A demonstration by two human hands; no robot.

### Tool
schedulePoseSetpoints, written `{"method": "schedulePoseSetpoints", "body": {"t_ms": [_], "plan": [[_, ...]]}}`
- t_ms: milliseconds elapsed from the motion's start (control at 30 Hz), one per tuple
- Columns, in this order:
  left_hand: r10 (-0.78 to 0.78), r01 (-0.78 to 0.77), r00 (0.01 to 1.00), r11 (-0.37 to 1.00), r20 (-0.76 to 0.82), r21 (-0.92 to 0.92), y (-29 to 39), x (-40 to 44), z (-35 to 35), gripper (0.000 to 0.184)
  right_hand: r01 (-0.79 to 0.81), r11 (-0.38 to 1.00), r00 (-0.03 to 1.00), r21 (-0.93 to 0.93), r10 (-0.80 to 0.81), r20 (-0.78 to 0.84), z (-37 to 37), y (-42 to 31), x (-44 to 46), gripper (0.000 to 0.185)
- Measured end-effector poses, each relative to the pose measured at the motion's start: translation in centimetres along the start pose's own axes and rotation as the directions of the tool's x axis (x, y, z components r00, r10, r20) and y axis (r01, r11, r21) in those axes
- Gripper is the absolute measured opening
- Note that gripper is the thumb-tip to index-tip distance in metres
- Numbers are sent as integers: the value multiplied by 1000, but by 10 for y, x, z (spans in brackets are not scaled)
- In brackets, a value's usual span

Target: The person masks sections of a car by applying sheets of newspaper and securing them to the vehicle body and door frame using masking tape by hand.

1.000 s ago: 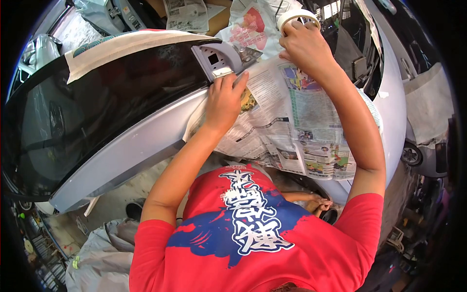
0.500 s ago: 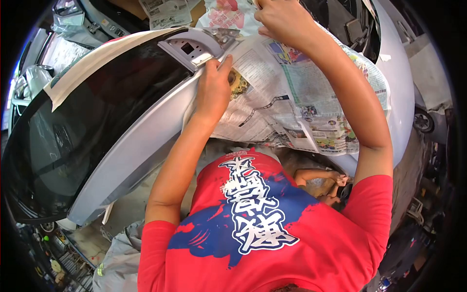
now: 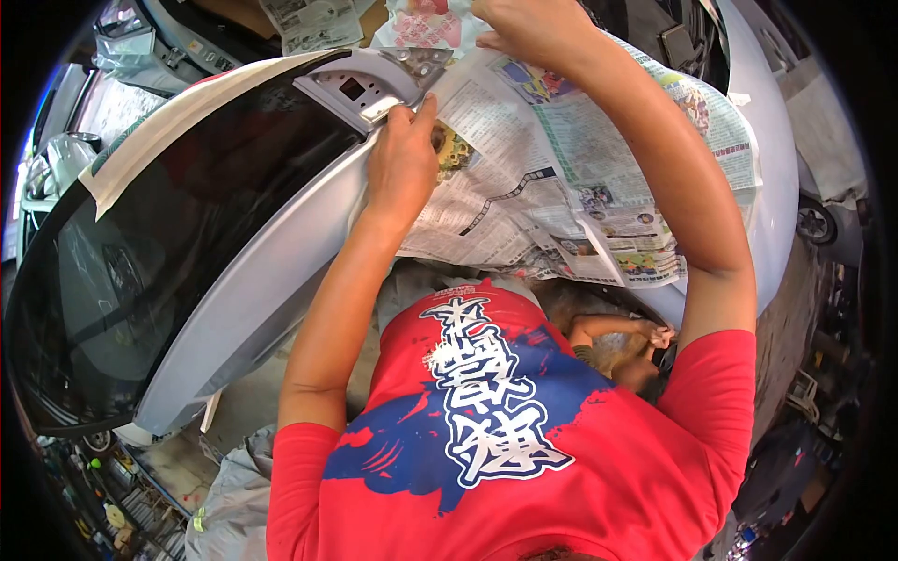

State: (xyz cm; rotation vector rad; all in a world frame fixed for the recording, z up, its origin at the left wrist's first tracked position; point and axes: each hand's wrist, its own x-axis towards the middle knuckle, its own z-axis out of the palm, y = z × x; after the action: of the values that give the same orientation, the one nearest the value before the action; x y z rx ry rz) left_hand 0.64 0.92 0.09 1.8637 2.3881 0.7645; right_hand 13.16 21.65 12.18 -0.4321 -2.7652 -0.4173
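My left hand (image 3: 404,159) presses on the edge of the newspaper (image 3: 524,201) beside the grey door corner piece (image 3: 374,70). Its thumb and fingers are apart. Newspaper sheets cover the pale painted car panel (image 3: 781,178). At the top edge, my right hand (image 3: 528,30) is bent over the upper part of the paper. Its fingers are curled and partly cut off. The roll of tape seen in this hand earlier lies outside the view now.
A dark car window (image 3: 215,196) with masking paper (image 3: 201,89) along its top edge fills the left. More newspaper (image 3: 313,23) and a printed plastic bag (image 3: 426,26) are at the top. Another person's hands (image 3: 655,341) show below the panel. A wheel (image 3: 816,224) stands right.
The view has shifted, so the window and corner piece sit farther left. My right hand has moved up and left to the frame's edge with the tape roll. My left hand stays beside the corner piece.
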Motion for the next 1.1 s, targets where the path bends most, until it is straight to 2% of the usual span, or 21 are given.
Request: {"method": "schedulePoseSetpoints", "body": {"t_ms": [133,600,800,1100], "plan": [[2,-2,1000,1000,0,-14,-1,2,-2,47,-7,1000,999,-28,8,49,-6,-3,2,31],[14,-14,999,1000,-30,-10,-4,3,1,48,11,999,999,-30,-9,46,-8,-4,1,32],[3,-3,1000,1000,14,-7,-3,6,-2,49,6,1000,998,-28,-4,66,-10,-4,2,31],[18,-19,999,1000,-48,-17,-5,6,0,44,-2,999,997,-39,4,73,-8,-4,3,33]]}}
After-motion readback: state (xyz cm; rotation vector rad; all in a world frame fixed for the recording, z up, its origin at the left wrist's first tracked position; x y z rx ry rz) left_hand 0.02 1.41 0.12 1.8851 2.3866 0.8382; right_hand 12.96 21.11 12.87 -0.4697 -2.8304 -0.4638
